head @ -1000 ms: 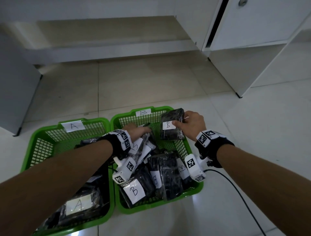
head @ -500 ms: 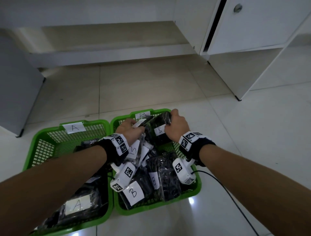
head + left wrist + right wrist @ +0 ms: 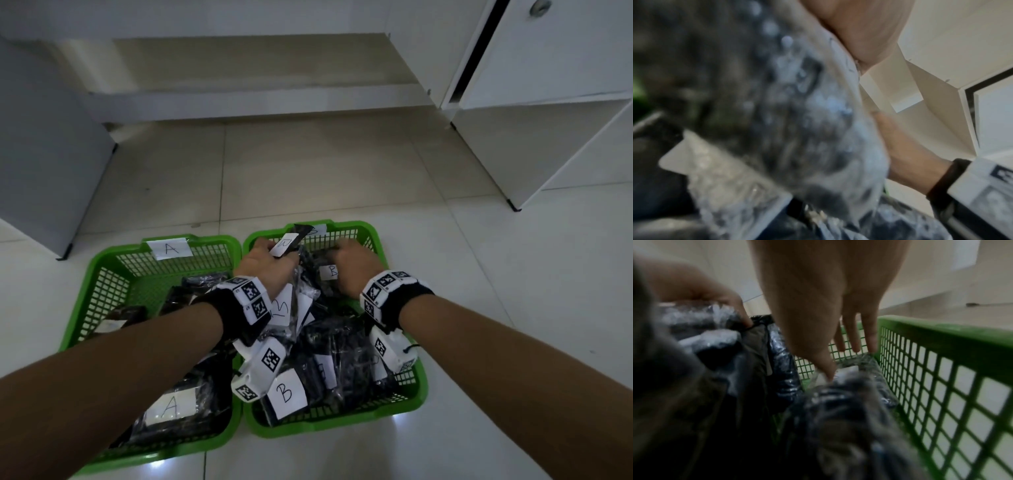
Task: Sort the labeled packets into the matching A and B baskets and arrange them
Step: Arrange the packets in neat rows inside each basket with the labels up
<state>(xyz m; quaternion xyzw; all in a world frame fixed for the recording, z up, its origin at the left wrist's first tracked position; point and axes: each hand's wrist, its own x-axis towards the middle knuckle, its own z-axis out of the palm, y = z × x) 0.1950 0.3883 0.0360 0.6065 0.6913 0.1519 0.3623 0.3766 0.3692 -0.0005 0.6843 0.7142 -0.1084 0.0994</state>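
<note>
Two green baskets are set side by side on the tiled floor. The A basket [image 3: 102,294] is on the left and the B basket [image 3: 416,387] is on the right, and each has a white letter tag on its far wall. Dark packets in clear crinkly plastic are piled in both, each with a white paper label. No packet is seen lying outside the baskets, so the sorting looks nearly done and tidying seems to be the step in hand.

The packets are judged to be light and soft, and bendy more than stiff. The shiny plastic is likely slippery, so a packet is best pinched at its edge or held across its middle, not by the paper label.

At the far end of the B basket, one packet [image 3: 291,245] is held up by the left hand [image 3: 265,265], with the fingers curled round it and its B label tilted. Just to the right, another B packet [image 3: 329,274] is being pressed down by the right hand [image 3: 352,265]. In the right wrist view its fingers [image 3: 856,340] are seen straight and spread, near the basket wall, with the thumb tip on the plastic, and nothing is gripped.
</note>
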